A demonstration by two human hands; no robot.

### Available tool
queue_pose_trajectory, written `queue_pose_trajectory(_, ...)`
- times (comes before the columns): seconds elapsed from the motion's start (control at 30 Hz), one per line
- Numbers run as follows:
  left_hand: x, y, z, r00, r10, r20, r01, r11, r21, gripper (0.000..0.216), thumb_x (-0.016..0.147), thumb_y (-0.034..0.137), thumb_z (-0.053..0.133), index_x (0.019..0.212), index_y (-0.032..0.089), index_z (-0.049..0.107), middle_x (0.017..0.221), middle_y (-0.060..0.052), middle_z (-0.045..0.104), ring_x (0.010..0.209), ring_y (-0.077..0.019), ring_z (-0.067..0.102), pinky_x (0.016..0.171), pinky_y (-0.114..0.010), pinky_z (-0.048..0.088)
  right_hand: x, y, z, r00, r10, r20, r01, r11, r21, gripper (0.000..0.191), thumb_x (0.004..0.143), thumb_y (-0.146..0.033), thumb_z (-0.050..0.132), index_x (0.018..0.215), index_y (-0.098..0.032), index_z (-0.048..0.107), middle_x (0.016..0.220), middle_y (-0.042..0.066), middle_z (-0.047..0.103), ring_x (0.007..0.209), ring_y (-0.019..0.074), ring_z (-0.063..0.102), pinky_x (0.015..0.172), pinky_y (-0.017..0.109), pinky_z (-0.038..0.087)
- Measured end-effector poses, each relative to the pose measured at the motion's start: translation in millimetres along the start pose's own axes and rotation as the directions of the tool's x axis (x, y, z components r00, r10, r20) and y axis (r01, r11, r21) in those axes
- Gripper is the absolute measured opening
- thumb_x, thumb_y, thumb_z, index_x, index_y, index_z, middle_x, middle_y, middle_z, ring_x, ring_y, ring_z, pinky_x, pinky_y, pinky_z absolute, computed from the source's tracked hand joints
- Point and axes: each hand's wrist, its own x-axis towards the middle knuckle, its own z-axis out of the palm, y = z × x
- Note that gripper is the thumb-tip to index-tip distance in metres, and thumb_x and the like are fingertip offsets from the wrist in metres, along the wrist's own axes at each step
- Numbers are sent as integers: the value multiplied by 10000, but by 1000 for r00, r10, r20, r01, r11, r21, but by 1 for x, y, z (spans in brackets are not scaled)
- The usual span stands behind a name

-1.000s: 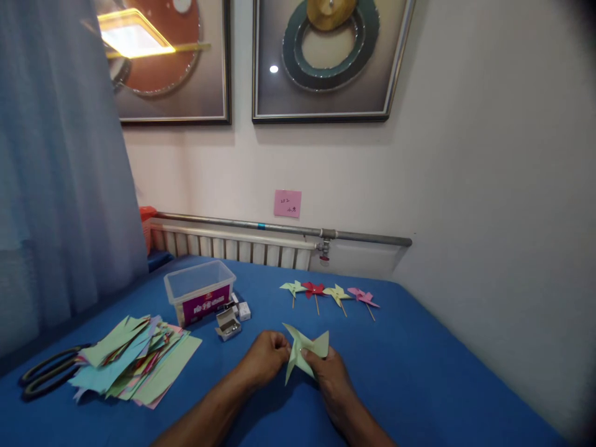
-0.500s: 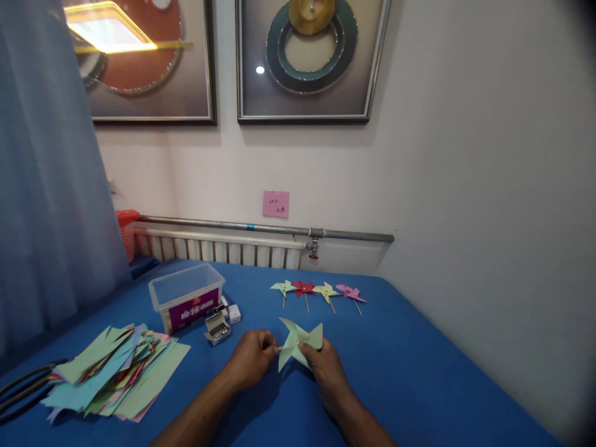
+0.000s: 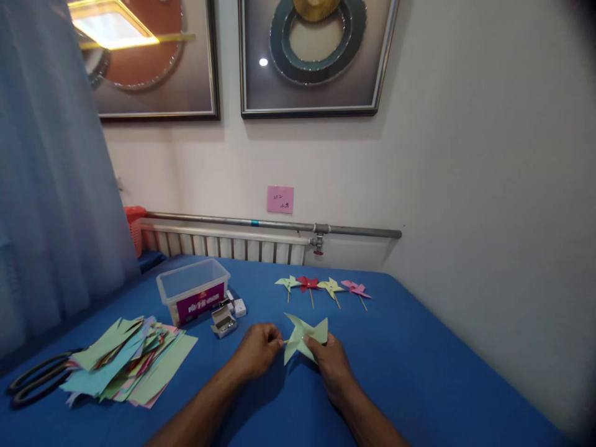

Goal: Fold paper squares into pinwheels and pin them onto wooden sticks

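Between my two hands is a pale green paper pinwheel (image 3: 297,339) with pointed blades. My right hand (image 3: 334,363) grips it from the right, thumb pressed at its centre. On the left, my left hand (image 3: 261,349) pinches a thin wooden stick (image 3: 285,341) that runs in behind the blades. Where the stick meets the paper is hidden. Beyond my hands several finished-looking pinwheels on sticks lie in a row, among them a red pinwheel (image 3: 308,284) and a pink pinwheel (image 3: 356,288).
At the left a pile of coloured paper (image 3: 125,360) partly covers scissors (image 3: 40,375). Behind it stands a clear plastic tub (image 3: 193,292), beside a small opened box (image 3: 223,324) of shiny bits. The blue-covered table (image 3: 419,385) reaches the wall, with a pipe (image 3: 279,225) along it.
My view has tilted slightly down and to the left, showing more of the scissor handles. Both hands keep the same hold on the pinwheel and its stick.
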Motion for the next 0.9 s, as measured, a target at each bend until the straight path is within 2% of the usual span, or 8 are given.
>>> queue_pose_trajectory(0.23, 1, -1, 1, 999, -45, 12, 45, 997, -60, 117, 767, 254, 586, 728, 155, 634, 594, 30, 537, 562, -120, 444, 549, -248, 293, -1, -3, 2, 1000, 27, 16, -28, 998, 49, 488, 633, -442, 858, 999, -145, 735, 908, 93, 806, 840, 286, 742, 767, 350, 573)
queue_pose_trajectory(0.5, -2, 1, -6, 1000, 7, 1, -7, 993, 117, 146, 762, 197, 574, 749, 156, 713, 633, 14, 619, 605, -134, 509, 581, -248, 300, 7, -2, -3, 998, 21, -64, -17, 998, 68, 442, 606, -432, 848, 947, -179, 724, 815, 65, 793, 835, 296, 749, 784, 371, 580)
queue_pose_trajectory(0.63, -4, 1, -3, 1000, 9, 24, -13, 987, 162, 140, 776, 202, 576, 749, 160, 706, 625, 16, 612, 596, -134, 505, 577, -253, 287, 4, -8, 1, 996, 48, -72, -40, 993, 109, 445, 590, -425, 858, 939, -192, 709, 841, 62, 792, 833, 293, 749, 764, 368, 584)
queue_pose_trajectory(0.77, -1, -2, -1, 1000, 1, -6, 0, 995, 103, 142, 803, 242, 575, 739, 160, 672, 629, 18, 598, 610, -136, 506, 579, -249, 298, -2, -17, 5, 997, 65, -32, -58, 980, 188, 474, 609, -473, 870, 950, -197, 691, 926, 63, 785, 840, 268, 743, 707, 336, 580)
queue_pose_trajectory(0.9, 5, -7, -1, 996, -44, -75, 43, 999, -19, 120, 790, 249, 603, 741, 155, 659, 603, 28, 562, 583, -126, 474, 561, -243, 300, -7, -25, 5, 998, 67, -8, -63, 971, 231, 490, 630, -553, 877, 896, -199, 667, 883, 45, 764, 790, 233, 742, 713, 320, 569)
